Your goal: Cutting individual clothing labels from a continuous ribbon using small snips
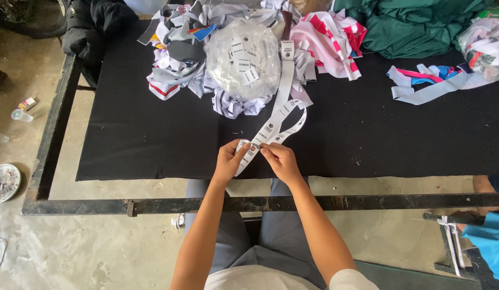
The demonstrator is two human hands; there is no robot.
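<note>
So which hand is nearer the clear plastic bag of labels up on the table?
Left, narrowly. The left hand sits almost straight below the clear bag; the right hand is below it too, but offset further to the right. Both pinch the white label strip.

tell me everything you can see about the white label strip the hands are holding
The label strip is a long, flat white ribbon, woven-looking, with small dark printed marks repeated along it. It runs from the clear plastic bag of cut labels down across the black tabletop, looping once near its lower end. At the table's near edge the left hand and right hand pinch it between fingertips, and a short free end hangs below them.
</note>
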